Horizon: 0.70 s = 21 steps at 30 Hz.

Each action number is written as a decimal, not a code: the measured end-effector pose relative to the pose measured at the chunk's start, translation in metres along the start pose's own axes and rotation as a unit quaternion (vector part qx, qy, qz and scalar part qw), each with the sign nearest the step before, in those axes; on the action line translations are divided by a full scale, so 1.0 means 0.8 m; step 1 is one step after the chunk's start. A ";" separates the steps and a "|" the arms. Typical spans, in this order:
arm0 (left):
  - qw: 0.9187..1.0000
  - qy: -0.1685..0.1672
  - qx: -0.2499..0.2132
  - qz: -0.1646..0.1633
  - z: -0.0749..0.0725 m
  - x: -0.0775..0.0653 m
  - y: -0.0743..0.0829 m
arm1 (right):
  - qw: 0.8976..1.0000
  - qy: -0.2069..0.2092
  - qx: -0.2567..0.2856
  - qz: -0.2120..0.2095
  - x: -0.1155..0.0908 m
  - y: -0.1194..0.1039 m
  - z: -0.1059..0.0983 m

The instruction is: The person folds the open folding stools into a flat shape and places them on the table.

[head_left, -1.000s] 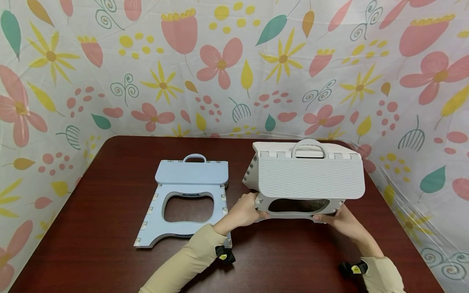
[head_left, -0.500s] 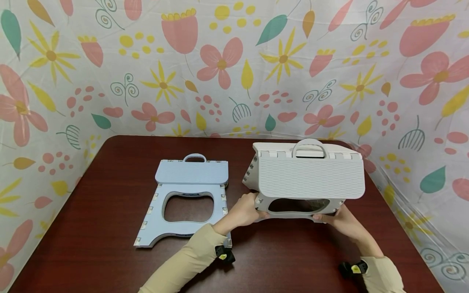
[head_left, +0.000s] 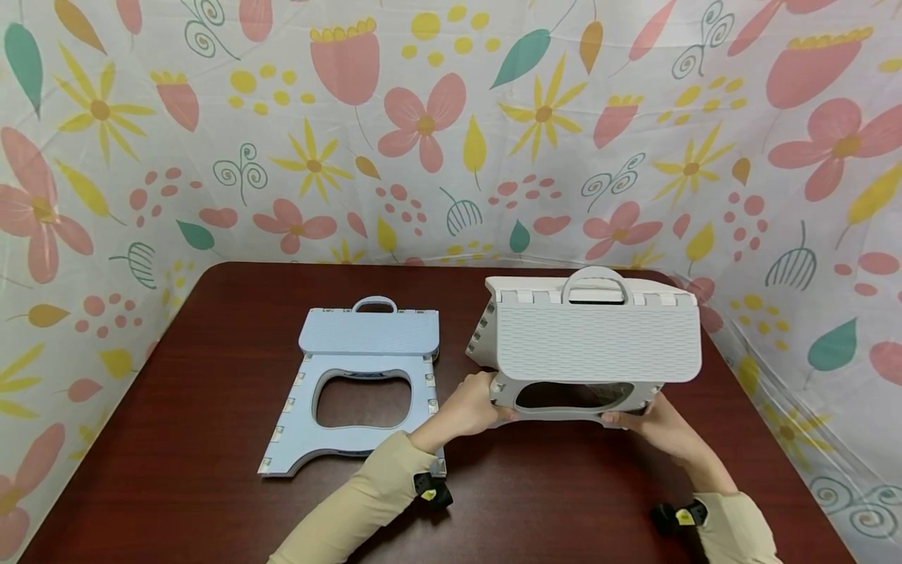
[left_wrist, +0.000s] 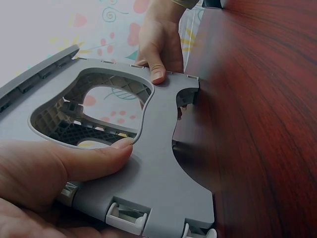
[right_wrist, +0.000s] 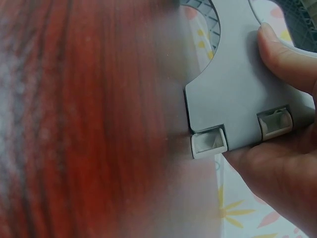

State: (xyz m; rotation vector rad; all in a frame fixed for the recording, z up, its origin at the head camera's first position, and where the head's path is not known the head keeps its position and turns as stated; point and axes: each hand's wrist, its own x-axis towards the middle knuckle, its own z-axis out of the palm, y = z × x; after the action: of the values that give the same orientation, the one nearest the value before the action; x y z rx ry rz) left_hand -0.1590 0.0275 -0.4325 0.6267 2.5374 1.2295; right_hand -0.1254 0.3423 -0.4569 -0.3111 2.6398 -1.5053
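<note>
A white folding step stool [head_left: 599,341], partly folded with its top split into two sloping halves and a loop handle at the ridge, stands at the right of the table. My left hand [head_left: 474,403] grips its near leg panel at the left side, thumb on the front face by the oval opening in the left wrist view. At the panel's right side my right hand [head_left: 658,429] holds on, with the thumb [right_wrist: 285,59] on the front face and the other fingers behind the edge. A light blue folding stool [head_left: 369,333] lies folded flat to the left.
The dark red-brown wooden table [head_left: 190,392] carries both stools. Behind and beside it hangs a white cloth [head_left: 451,141] printed with flowers and leaves. A black strap device [head_left: 433,489] sits on each wrist, over beige sleeves.
</note>
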 end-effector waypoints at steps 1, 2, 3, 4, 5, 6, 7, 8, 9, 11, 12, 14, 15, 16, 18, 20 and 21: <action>1.000 0.000 0.001 0.001 0.000 0.000 0.000 | 1.000 0.000 0.001 0.001 0.000 0.000 0.000; 1.000 0.000 0.001 0.002 0.000 0.000 -0.001 | 1.000 0.000 0.002 0.003 0.000 -0.001 0.000; 1.000 -0.001 0.002 0.003 0.000 0.000 -0.001 | 1.000 0.001 0.002 0.004 0.000 -0.001 0.000; 1.000 -0.002 0.003 0.003 0.000 0.000 -0.001 | 1.000 0.000 0.002 0.006 0.000 -0.001 0.000; 1.000 -0.003 0.003 0.004 0.000 0.000 -0.001 | 1.000 0.001 0.002 0.006 0.000 -0.001 0.000; 1.000 -0.005 0.002 0.004 -0.001 0.000 -0.001 | 1.000 0.000 0.001 0.008 0.000 -0.001 0.001; 1.000 -0.007 0.002 0.003 -0.001 0.000 0.000 | 1.000 0.001 0.000 0.009 0.000 -0.001 0.000; 1.000 -0.009 0.001 0.002 -0.001 -0.001 0.000 | 1.000 0.001 0.000 0.009 0.000 -0.001 0.000; 1.000 -0.010 0.001 0.002 -0.001 -0.001 0.000 | 1.000 0.002 -0.001 0.009 0.000 -0.001 0.000; 1.000 -0.012 0.002 0.003 -0.002 -0.001 0.000 | 1.000 0.002 -0.001 0.010 0.000 -0.001 0.001; 1.000 -0.013 0.003 0.004 -0.002 -0.001 0.000 | 1.000 0.002 -0.002 0.010 0.000 -0.001 0.001; 1.000 -0.013 0.005 0.006 -0.002 -0.001 0.000 | 1.000 0.002 -0.002 0.010 0.000 -0.001 0.001; 1.000 -0.013 0.007 0.008 -0.002 -0.001 0.000 | 1.000 0.002 -0.003 0.010 0.000 -0.001 0.001; 1.000 -0.013 0.008 0.009 -0.003 -0.001 0.000 | 1.000 0.001 -0.002 0.011 0.000 -0.001 0.001; 1.000 -0.012 0.011 0.012 -0.002 -0.001 -0.001 | 1.000 0.001 -0.003 0.011 0.000 -0.002 0.001; 1.000 -0.013 0.013 0.013 -0.002 -0.001 -0.002 | 1.000 -0.001 -0.005 0.014 0.000 -0.002 0.000; 1.000 -0.014 0.014 0.015 -0.002 -0.001 -0.002 | 1.000 -0.002 -0.006 0.015 0.000 -0.002 -0.001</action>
State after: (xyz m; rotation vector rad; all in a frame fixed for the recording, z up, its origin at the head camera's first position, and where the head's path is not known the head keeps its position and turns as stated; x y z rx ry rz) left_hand -0.1593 0.0250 -0.4331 0.6858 2.5342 1.1886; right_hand -0.1248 0.3418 -0.4551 -0.2734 2.6402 -1.4782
